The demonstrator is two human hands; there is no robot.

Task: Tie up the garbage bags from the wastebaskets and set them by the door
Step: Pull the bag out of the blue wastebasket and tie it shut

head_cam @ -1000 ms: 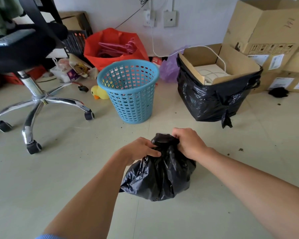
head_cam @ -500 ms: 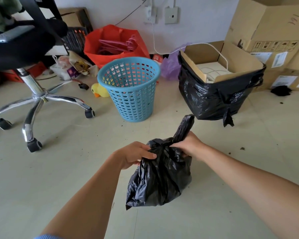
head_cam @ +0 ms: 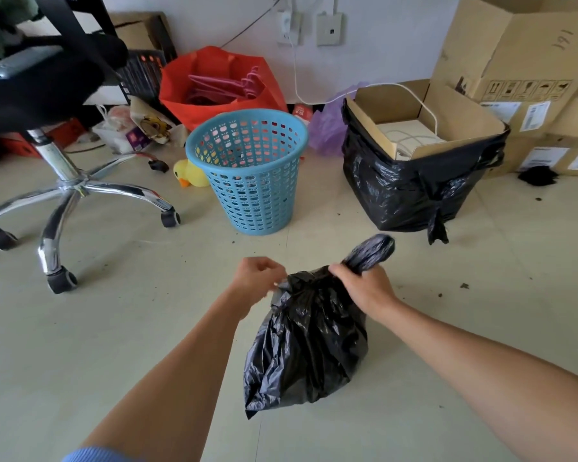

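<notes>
Black plastic of the garbage bag (head_cam: pixel 307 341) fills the middle of the head view, low over the pale floor (head_cam: pixel 114 328) in front of the person. The right hand (head_cam: pixel 364 290) has its fingers wrapped round the twisted neck, whose tail sticks up past the knuckles. The left hand (head_cam: pixel 257 278) pinches the plastic at the neck's other side with curled fingers. Behind stands the blue wastebasket (head_cam: pixel 251 175).

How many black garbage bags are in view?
2. One garbage bag is gripped at its top by the left hand and right hand; another black bag is wrapped around the cardboard box by the blue basket. A black clump near the stacked boxes is unclear.
</notes>
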